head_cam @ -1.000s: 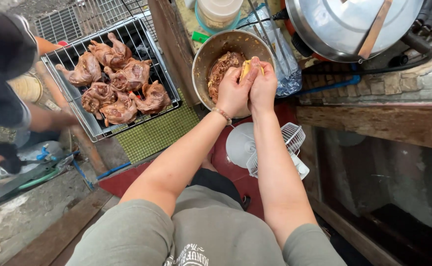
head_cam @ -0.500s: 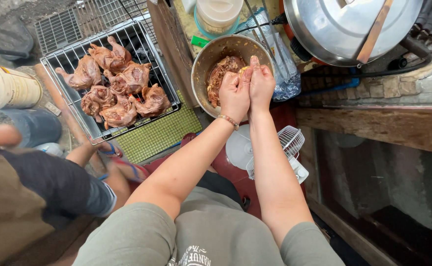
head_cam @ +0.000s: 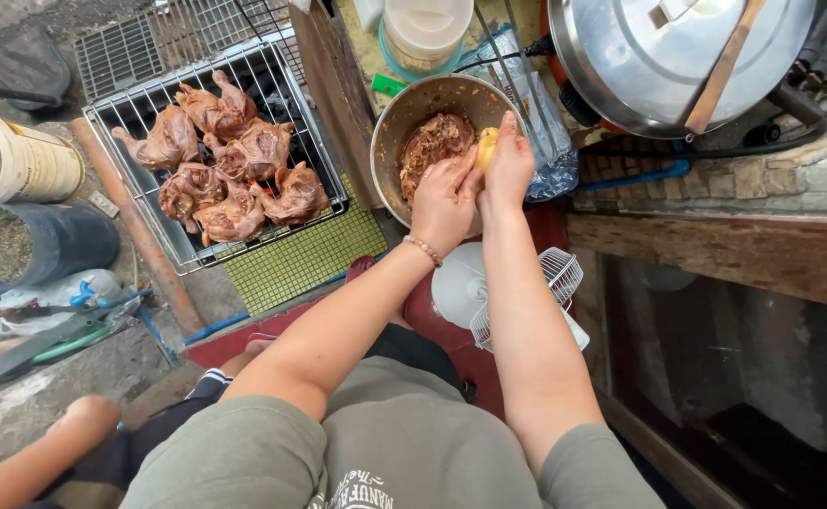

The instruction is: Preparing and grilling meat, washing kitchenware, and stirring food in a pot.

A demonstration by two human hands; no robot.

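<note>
Both of my hands are raised over a round metal bowl [head_cam: 394,132] that holds brown marinated meat [head_cam: 435,141]. My left hand [head_cam: 443,203], with a bead bracelet at the wrist, and my right hand [head_cam: 509,165] press together around a small yellow piece [head_cam: 487,146] held between them. The hands hide the near side of the bowl.
Left of the bowl a wire grill rack [head_cam: 328,193] holds several whole marinated chickens [head_cam: 229,165]. A big steel pot lid [head_cam: 658,57] lies at the upper right. A small white fan [head_cam: 526,292] stands under my arms. Buckets [head_cam: 27,203] stand at the left; another person's arm [head_cam: 46,452] shows bottom left.
The other person crouching at the left has moved down and mostly out of view, uncovering the buckets. My hands stay pressed together over the bowl.
</note>
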